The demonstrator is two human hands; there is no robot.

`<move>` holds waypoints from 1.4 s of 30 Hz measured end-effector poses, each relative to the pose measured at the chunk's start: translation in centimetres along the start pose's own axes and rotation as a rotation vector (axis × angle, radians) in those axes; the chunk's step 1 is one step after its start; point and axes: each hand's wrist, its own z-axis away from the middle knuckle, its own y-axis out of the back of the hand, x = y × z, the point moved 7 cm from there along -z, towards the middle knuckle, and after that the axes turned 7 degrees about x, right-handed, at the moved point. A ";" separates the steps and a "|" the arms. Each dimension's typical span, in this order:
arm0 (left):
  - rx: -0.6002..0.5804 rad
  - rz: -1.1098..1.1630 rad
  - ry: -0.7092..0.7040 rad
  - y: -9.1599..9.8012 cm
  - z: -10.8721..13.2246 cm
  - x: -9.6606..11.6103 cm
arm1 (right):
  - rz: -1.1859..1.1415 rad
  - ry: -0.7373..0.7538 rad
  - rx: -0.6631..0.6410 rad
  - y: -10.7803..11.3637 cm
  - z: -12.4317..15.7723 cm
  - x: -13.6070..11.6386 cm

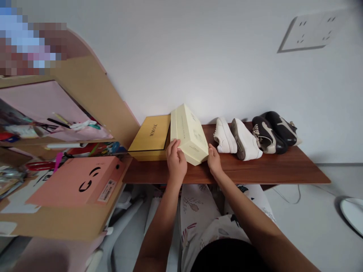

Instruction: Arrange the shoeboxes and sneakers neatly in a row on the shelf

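Note:
Both my hands grip a pale yellow box with small printing on it, tilted on a dark red-brown wooden shelf. My left hand is closed on its near left corner. On the near right edge, my right hand has its fingers closed, partly hidden behind the box. Left of it, touching or nearly so, lies a darker yellow box marked MMOK. To the right are white shoes, one showing its sole, and black shoes with beige trim.
At the left stands a wooden desk with shelves, holding a pink box and assorted stationery. A wall socket plate is at upper right. A round white object and a cable lie on the floor at right.

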 end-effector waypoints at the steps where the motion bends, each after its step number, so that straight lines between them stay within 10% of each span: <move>1: -0.006 -0.006 -0.017 -0.3 0.0 0.5 | 0.092 0.053 0.035 0.5 -0.2 -0.6; 11: -0.093 -0.081 -0.166 -2.6 0.1 3.3 | 0.186 0.235 -0.222 -3.0 -0.3 -10.8; 19: -0.123 0.075 -0.134 -2.8 0.4 3.0 | 0.167 0.203 -0.216 -3.0 -0.5 -10.2; 33: -0.049 0.313 0.618 -5.1 3.6 -8.4 | 0.104 0.167 -0.250 -2.2 -0.7 -8.9; 42: -0.045 0.455 1.022 -7.4 6.5 -10.3 | 0.020 0.189 -0.170 0.9 -2.2 -8.2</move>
